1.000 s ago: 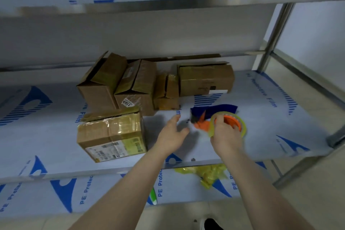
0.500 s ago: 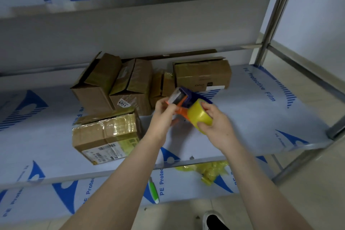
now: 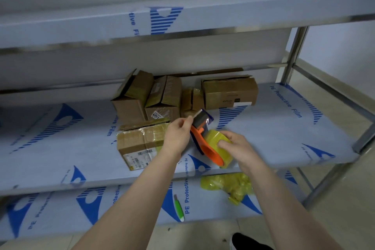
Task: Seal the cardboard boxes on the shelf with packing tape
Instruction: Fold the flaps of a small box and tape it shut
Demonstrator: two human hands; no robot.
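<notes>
Near the shelf (image 3: 284, 138) front edge, the right hand (image 3: 235, 147) had a curled grip on the tape roll (image 3: 215, 138); the left hand (image 3: 178, 136) pinched the dispenser (image 3: 205, 149). Boxes (image 3: 229, 93) sat by the back edge. Loose tape might stick to itself.

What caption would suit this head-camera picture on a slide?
A person's left hand pinches the tape dispenser, the right hand grips its roll, boxes behind on the shelf.

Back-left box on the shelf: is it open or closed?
Open. The back-left box has its top flaps standing up and apart, not folded flat over the top.
</notes>
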